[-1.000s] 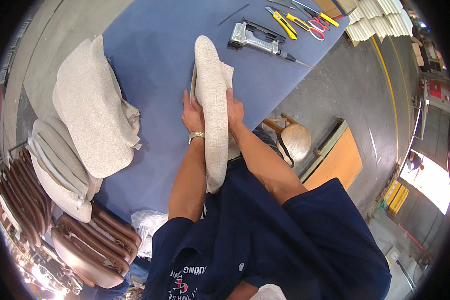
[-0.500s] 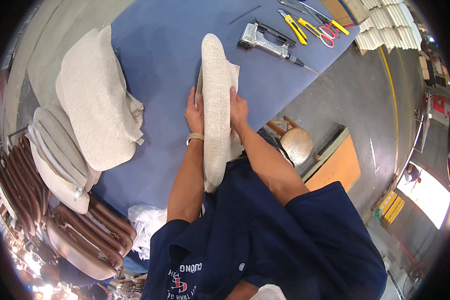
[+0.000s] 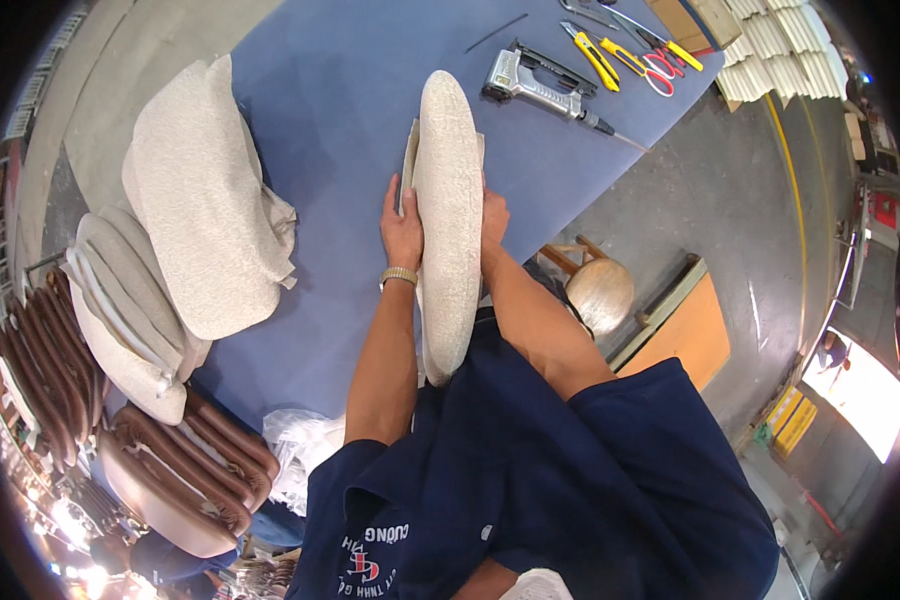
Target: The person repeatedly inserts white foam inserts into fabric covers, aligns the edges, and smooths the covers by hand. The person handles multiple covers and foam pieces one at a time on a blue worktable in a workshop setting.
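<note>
A padded cushion [image 3: 448, 220] covered in beige woven fabric stands on its long edge, its lower end against my dark blue shirt. My left hand [image 3: 402, 235] grips its left side, thumb upright and fingers partly behind a loose fabric flap [image 3: 410, 150]. On the opposite side my right hand [image 3: 495, 218] holds the cushion, its fingertips hidden behind the cover. Left of it on the blue table [image 3: 340, 330] lies a pile of beige fabric [image 3: 195, 210]. A staple gun [image 3: 540, 88] with an air hose fitting rests beyond my right hand.
Yellow utility knife [image 3: 595, 60], red-handled scissors [image 3: 660, 75] and other tools lie near the table's far right corner. Beige covered cushions [image 3: 130, 310] and brown seat pads [image 3: 175, 480] are stacked at left. A wooden stool [image 3: 600, 295] and an orange board [image 3: 675, 330] stand at right.
The cushion has turned slightly between my hands, showing more of its broad rounded surface. The flap on its right shows less now, the one on its left more.
</note>
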{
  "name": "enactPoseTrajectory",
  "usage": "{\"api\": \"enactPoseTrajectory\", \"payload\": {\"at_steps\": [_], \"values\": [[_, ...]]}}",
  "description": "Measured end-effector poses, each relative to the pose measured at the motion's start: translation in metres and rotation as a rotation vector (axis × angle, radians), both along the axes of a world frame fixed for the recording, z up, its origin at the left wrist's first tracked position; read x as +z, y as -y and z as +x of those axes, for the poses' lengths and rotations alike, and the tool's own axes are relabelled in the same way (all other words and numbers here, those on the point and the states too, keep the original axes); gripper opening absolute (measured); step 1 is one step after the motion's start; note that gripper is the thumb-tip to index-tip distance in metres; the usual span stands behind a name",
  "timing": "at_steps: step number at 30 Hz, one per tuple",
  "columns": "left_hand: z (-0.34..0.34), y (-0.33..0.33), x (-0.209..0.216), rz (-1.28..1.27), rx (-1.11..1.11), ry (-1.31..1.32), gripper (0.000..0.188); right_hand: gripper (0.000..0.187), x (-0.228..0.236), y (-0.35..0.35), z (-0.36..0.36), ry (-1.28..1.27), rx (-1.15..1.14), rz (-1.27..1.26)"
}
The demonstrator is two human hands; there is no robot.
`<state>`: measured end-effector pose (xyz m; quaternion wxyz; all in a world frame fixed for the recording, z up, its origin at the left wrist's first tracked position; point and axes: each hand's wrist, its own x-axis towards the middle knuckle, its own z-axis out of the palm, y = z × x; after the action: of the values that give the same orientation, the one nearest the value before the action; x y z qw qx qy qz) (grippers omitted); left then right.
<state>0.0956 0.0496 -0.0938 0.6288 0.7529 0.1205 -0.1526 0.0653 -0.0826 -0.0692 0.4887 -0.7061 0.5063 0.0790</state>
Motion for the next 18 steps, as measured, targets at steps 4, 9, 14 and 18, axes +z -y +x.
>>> {"api": "enactPoseTrajectory", "payload": {"at_steps": [4,9,14,18], "values": [[0.000,-0.001,-0.003,0.060,-0.003,0.040,0.056,0.078,0.000,-0.005,0.002,-0.024,-0.009,-0.060],[-0.002,0.000,0.000,0.047,-0.008,0.032,0.056,0.077,-0.004,-0.003,0.002,-0.076,0.033,-0.054],[-0.003,-0.002,-0.001,0.000,-0.010,0.037,0.054,0.073,0.002,-0.004,0.005,-0.086,0.021,-0.058],[-0.002,-0.002,-0.006,-0.015,-0.011,0.007,0.052,0.070,0.003,-0.003,0.008,-0.082,0.008,-0.046]]}}
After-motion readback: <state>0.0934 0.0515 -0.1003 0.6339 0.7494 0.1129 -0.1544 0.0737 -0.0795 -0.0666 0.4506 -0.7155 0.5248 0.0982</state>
